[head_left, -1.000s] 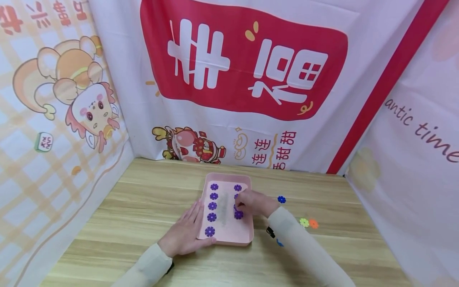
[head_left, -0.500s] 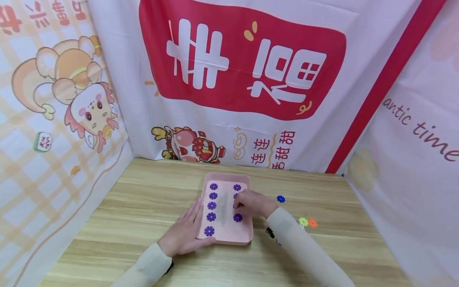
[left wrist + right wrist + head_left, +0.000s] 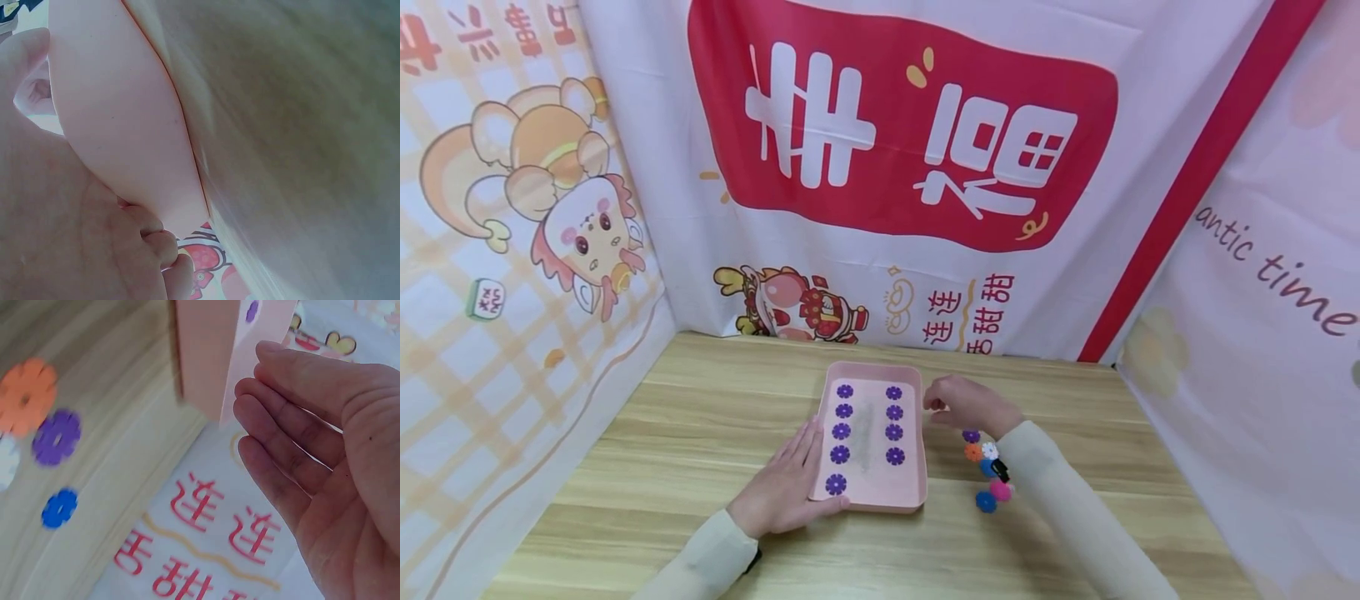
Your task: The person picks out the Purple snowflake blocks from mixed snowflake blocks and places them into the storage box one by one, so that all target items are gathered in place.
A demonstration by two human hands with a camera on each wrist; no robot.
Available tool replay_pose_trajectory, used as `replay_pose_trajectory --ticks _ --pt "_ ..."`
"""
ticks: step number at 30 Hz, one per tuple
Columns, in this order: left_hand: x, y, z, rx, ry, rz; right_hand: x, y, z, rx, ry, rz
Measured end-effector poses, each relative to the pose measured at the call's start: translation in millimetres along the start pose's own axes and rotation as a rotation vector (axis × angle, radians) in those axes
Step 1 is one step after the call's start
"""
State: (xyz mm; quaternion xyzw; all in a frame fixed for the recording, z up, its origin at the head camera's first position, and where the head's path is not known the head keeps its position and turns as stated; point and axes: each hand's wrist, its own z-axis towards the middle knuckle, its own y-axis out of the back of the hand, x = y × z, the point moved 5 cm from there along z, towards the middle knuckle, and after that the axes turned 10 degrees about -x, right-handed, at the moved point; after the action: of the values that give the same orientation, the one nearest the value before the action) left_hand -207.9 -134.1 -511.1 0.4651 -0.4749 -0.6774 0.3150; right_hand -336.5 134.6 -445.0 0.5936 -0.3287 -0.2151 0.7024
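Note:
A shallow pink tray [image 3: 872,502] holds two columns of purple flower-shaped discs: the left column [image 3: 841,432] and the right column [image 3: 894,432] each have several. My left hand [image 3: 781,487] rests against the tray's left side, fingers straight along the rim and thumb over the near edge. In the left wrist view, the pink wall [image 3: 119,100] runs beside that palm. Just off the tray's right rim is my right hand [image 3: 970,402], fingers loosely bent. The right wrist view shows nothing between its thumb and fingers [image 3: 281,425].
Right of the tray, under the right forearm, lie loose flower discs: a purple one [image 3: 972,436], an orange one [image 3: 973,452], a white one [image 3: 990,451], a pink one [image 3: 1000,489] and a blue one [image 3: 986,502]. A printed cloth [image 3: 880,292] hangs behind the wooden table [image 3: 715,392].
My right hand has let go of a purple disc in the right column and moved right, out of the tray. More loose discs show now. The left hand stays at the tray.

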Motion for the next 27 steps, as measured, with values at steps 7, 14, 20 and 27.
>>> replay_pose_trajectory --ticks 7,14,20,27 --pt "0.8 -2.8 0.3 0.003 0.000 0.011 -28 3 -20.6 0.029 -0.099 0.042" --pt "0.0 -1.7 -0.7 -0.010 -0.011 -0.001 -49 -8 -43.7 0.017 -0.187 0.092" --pt "-0.4 -1.1 -1.6 -0.006 -0.007 0.001 -62 -25 -57.7 0.013 -0.270 0.130" --pt "-0.4 -2.1 0.2 0.001 -0.003 0.005 -74 -39 -61.3 -0.009 -0.291 0.155"
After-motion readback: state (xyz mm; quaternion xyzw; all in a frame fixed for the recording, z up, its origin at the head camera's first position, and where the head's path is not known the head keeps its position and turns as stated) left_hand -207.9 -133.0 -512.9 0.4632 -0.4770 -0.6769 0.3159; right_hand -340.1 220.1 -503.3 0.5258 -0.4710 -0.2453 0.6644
